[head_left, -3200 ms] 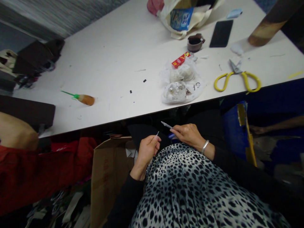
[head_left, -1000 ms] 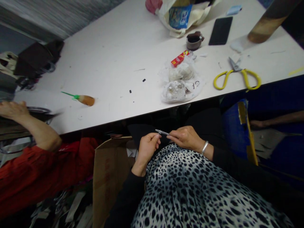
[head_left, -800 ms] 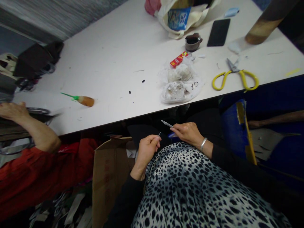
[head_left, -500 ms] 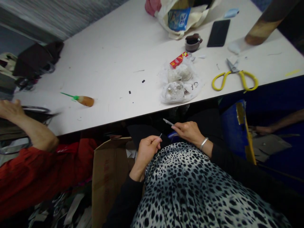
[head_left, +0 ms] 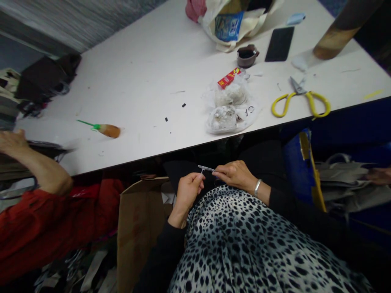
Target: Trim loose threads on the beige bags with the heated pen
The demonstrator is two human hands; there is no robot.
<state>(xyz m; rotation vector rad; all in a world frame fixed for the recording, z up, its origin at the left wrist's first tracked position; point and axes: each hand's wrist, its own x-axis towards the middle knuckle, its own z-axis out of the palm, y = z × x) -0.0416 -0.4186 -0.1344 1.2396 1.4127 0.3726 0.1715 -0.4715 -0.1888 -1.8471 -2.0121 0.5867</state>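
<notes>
Above my lap, just in front of the table edge, my left hand (head_left: pixel 188 189) pinches a thin pale strip (head_left: pixel 202 171) between thumb and fingertips. Only its short end shows. From the right, my right hand (head_left: pixel 236 175) grips a slim grey pointed tool (head_left: pixel 207 168), its tip pointing left. I cannot make out whether it is a pair of snips or tweezers, because the fingers cover its rear part. The tool's tip lies right at the strip's upper end, seeming to touch it.
On the white table (head_left: pixel 137 81) lie yellow-handled scissors (head_left: pixel 301 95), plastic-wrapped lumps (head_left: pixel 226 116), a phone (head_left: pixel 280 44) and a small bottle with a green nozzle (head_left: pixel 108 130). A cardboard box (head_left: pixel 137 228) stands at my left. A co-worker's arm (head_left: pixel 39 167) reaches in at left.
My right hand has moved left and slightly down, bringing the tool's tip to the strip in my left hand. At far right, another person's hand and grey fabric have shifted.
</notes>
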